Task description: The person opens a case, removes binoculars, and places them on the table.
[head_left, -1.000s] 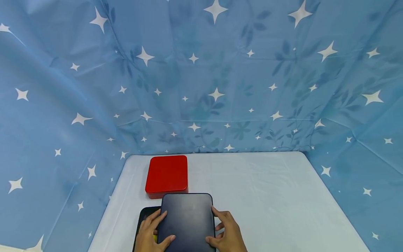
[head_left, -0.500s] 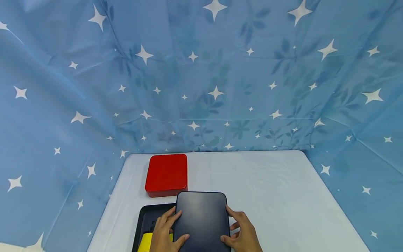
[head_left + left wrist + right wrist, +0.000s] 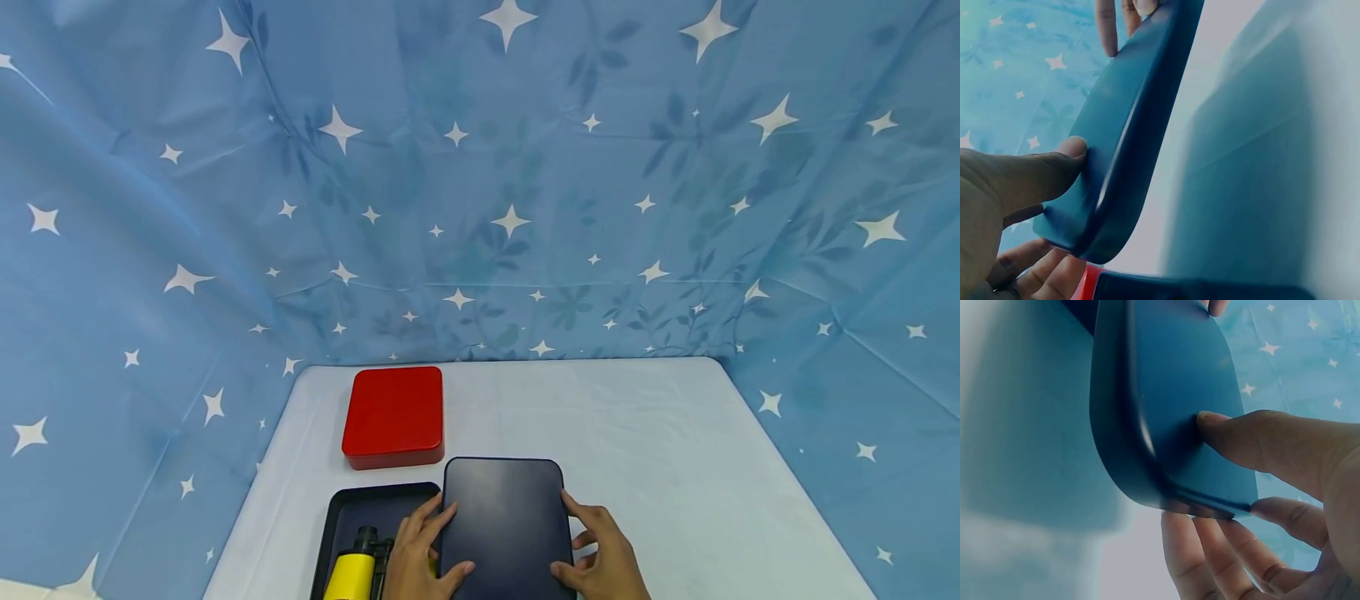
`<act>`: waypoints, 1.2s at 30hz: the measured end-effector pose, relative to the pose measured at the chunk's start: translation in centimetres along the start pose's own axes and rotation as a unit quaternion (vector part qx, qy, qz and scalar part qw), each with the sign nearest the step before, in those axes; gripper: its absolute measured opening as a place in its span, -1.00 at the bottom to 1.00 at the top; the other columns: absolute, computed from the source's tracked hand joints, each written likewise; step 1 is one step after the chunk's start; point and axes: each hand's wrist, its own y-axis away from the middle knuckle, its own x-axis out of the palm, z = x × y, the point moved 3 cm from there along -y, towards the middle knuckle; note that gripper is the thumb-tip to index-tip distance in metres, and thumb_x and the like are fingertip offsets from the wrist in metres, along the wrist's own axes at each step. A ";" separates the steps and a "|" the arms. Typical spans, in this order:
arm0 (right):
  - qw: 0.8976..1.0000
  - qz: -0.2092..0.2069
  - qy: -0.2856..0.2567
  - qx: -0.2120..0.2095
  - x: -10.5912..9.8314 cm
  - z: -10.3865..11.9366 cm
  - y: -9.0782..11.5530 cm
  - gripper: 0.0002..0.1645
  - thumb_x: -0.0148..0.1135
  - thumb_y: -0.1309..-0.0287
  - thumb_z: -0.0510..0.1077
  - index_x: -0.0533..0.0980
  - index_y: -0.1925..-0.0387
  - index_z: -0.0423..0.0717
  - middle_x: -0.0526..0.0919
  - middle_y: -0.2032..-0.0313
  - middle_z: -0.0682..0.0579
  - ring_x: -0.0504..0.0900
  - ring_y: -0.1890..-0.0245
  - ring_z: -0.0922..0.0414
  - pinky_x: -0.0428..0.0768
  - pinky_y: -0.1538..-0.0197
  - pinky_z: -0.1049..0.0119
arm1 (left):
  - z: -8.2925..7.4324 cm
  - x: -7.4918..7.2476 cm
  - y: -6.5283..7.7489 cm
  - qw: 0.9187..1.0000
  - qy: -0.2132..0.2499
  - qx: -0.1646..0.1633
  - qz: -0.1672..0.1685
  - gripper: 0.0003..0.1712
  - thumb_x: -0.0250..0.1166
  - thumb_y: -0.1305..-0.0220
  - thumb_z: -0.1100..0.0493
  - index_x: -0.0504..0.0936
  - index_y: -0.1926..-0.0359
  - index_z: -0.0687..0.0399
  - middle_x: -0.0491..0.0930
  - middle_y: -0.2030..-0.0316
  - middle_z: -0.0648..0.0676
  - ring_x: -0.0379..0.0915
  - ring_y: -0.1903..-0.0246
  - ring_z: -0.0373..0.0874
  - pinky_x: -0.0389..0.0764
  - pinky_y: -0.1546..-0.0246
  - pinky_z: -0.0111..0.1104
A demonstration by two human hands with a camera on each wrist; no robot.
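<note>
Head view. One dark lid (image 3: 506, 521), rounded corners, smooth upper face: bottom centre of the frame, cut off by the lower edge. Two bare hands, one per side. Left hand (image 3: 416, 558): pinching the lid's left edge, thumb on the upper face. Right hand (image 3: 606, 558): pinching the right edge in like manner. One dark tray (image 3: 384, 507), rounded corners: lower left of the frame, just beside the lid, its right part covered by the left hand. One pair of binoculars (image 3: 351, 577), yellow and black: lying in the tray, partly covered by the same hand. One red box (image 3: 393, 417): left of centre, beyond the tray and apart from it. One white tabletop (image 3: 675, 483) beneath. One blue curtain (image 3: 510, 167) with white stars and leaf shapes: filling the upper frame.

Left wrist view. Lid: slanting from top centre to lower left, raised above the tabletop. Left thumb on its face, other fingers at its edge. Right-hand fingertips: top of the frame.

Right wrist view. Lid: upper centre. Right thumb pressing its face, fingers at its lower edge. Broad shadow (image 3: 1035, 444) on the tabletop: left side.
</note>
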 end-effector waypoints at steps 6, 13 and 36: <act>1.000 -0.017 0.006 0.006 -0.7 -0.7 0.0 0.15 0.67 0.37 -0.28 0.39 -0.39 0.08 0.49 -0.15 -0.13 0.53 0.34 0.27 0.63 0.40 0.41 | -0.4 1.1 0.1 0.999 0.013 0.027 -0.020 -0.19 0.62 0.10 0.03 0.59 -0.24 0.04 0.43 -0.31 0.19 0.28 0.25 -0.25 0.47 0.43 -0.52; 1.000 -0.025 0.013 0.014 -1.6 -1.6 0.1 0.14 0.68 0.39 -0.28 0.42 -0.37 0.08 0.50 -0.15 -0.13 0.54 0.34 0.27 0.63 0.39 0.40 | -0.5 2.6 -0.1 0.999 0.025 0.034 -0.004 -0.20 0.59 0.05 -0.02 0.58 -0.26 0.08 0.40 -0.33 0.22 0.33 0.14 -0.14 0.52 0.44 -0.53; 0.996 -0.041 0.047 0.067 -2.8 -4.8 -0.1 0.09 0.69 0.44 -0.32 0.49 -0.31 0.07 0.54 -0.15 -0.11 0.56 0.29 0.20 0.61 0.40 0.41 | -0.7 6.8 0.1 0.999 -0.031 0.002 0.017 -0.16 0.58 0.07 -0.08 0.57 -0.26 0.08 0.39 -0.33 0.21 0.36 0.08 -0.06 0.56 0.18 -0.28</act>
